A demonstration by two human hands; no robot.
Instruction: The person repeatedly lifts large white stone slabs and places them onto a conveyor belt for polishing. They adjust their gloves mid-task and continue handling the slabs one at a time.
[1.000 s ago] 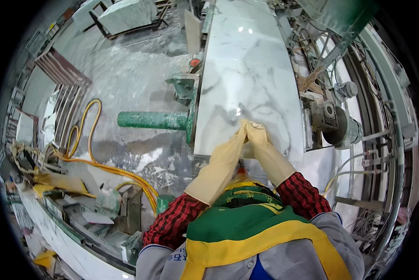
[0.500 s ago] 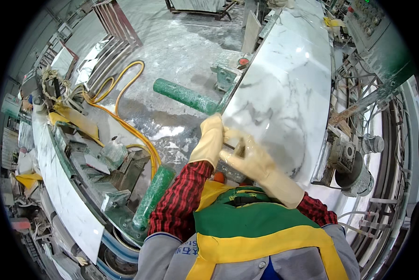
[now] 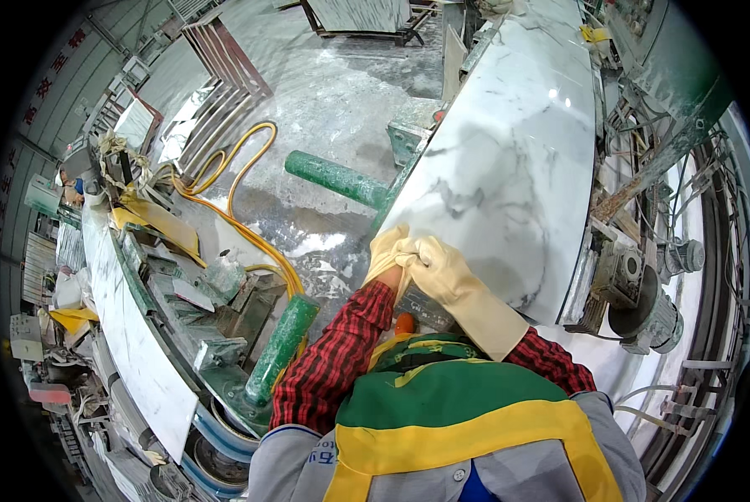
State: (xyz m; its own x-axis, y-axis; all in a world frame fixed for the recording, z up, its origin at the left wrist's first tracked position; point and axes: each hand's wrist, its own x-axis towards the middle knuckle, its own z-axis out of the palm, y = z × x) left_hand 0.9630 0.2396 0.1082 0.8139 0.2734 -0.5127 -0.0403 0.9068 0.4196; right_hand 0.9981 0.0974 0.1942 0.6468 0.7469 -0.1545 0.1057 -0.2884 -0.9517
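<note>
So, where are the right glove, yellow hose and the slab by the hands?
Right glove (image 3: 443,276), head view: back of hand.
Yellow hose (image 3: 288,270), head view: lower stretch.
Slab (image 3: 509,171), head view: top face.

You are in an industrial stone-working workshop. A long, polished slab (image 3: 509,159) with grey veins lies along the machinery in front of you, with grey motors (image 3: 659,322) on its right, and another pale slab (image 3: 141,343) runs along your left. A yellow hose (image 3: 250,176) snakes over the stained floor (image 3: 333,92) near a slatted rack (image 3: 224,63). You wear work gear: long rubber gloves (image 3: 485,316) and a green-and-yellow apron (image 3: 442,406).
</note>
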